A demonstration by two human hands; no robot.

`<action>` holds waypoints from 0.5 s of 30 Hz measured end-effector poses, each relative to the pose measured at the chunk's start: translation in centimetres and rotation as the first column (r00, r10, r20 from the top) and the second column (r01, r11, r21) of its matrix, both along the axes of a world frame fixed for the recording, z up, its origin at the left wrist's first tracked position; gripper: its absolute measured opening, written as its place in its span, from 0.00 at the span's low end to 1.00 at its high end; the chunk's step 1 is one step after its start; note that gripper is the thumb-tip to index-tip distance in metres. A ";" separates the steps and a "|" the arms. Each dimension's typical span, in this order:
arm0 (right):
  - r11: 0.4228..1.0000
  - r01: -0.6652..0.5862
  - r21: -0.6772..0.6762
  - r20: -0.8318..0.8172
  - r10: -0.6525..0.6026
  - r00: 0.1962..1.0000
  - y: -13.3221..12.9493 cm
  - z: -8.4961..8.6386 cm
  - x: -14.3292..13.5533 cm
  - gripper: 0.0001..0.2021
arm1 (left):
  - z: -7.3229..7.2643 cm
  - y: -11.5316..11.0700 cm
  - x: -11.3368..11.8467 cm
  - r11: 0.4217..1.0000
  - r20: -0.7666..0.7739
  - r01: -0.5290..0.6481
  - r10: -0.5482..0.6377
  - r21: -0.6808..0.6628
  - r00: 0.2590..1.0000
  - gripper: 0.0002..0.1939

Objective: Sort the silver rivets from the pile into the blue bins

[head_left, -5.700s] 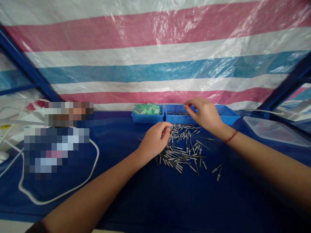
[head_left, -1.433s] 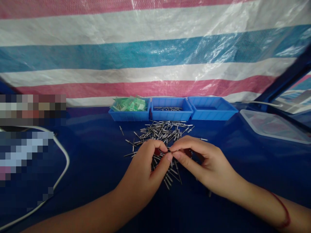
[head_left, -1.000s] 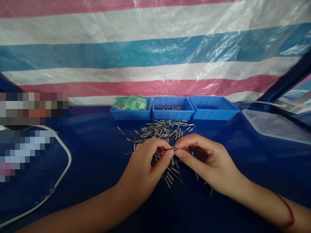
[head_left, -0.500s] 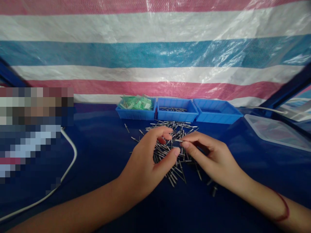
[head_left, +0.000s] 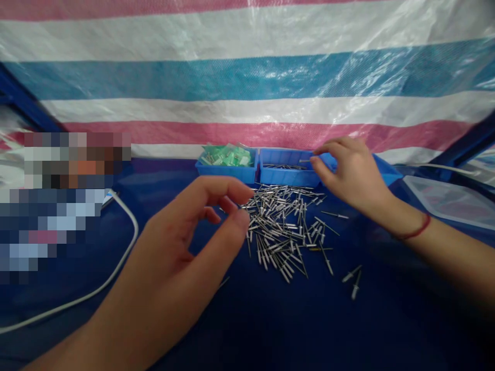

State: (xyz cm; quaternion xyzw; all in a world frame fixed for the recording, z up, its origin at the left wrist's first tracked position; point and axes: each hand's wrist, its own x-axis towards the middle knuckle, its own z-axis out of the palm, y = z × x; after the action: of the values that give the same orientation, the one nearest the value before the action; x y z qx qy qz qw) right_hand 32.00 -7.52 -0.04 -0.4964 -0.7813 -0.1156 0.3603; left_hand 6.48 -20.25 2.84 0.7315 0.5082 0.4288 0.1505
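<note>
My right hand [head_left: 350,172] is over the blue bins at the back. Its thumb and fingertips pinch a blind rivet [head_left: 305,161], which points left over the middle blue bin [head_left: 288,176]. More rivets lie in that bin. The right blue bin [head_left: 389,172] is partly covered by my hand. A loose pile of silvery blind rivets [head_left: 276,221] spreads on the dark blue tabletop [head_left: 294,330]. My left hand [head_left: 185,247] hovers at the left side of the pile, fingers curved and apart from the thumb, holding nothing.
A blue bin [head_left: 226,172] at the back left holds green and clear small packets [head_left: 228,154]. At the right lies a translucent plastic lid [head_left: 444,201]. A white cable [head_left: 127,257] curves along the left. Two stray rivets [head_left: 353,283] lie front right. Striped sheeting [head_left: 247,77] hangs behind.
My right hand has moved from over the pile back to the bins, carrying the rivet. My left hand has drawn left and nearer to me, uncovering more of the pile.
</note>
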 end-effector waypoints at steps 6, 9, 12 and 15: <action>0.970 -0.223 -0.093 0.078 0.231 0.970 -4.1 -1.6 -0.5 0.10 | -5.6 -2.9 -4.2 0.999 -0.546 -0.030 0.019 -0.011 0.838 0.30; 0.898 -0.357 -0.257 0.062 0.384 0.921 -5.4 -2.6 -1.3 0.16 | -7.3 -3.2 -4.8 1.000 -0.660 0.003 -0.006 -0.005 0.751 0.40; 0.855 -0.383 -0.348 0.058 0.428 0.902 -5.1 -3.6 -2.3 0.27 | -7.7 -2.1 -4.4 0.999 -0.686 -0.004 -0.030 -0.048 0.727 0.42; 0.851 -0.355 -0.387 0.064 0.409 0.910 -4.4 -4.2 -3.0 0.33 | -7.6 0.0 -3.4 0.995 -0.685 -0.015 -0.056 -0.096 0.727 0.42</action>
State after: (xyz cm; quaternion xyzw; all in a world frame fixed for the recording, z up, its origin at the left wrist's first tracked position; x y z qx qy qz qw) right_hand 28.96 -11.90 -4.22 -0.3796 -0.8958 0.0709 0.2199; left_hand 3.04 -20.30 -4.72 0.8358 0.5395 0.1018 -0.0085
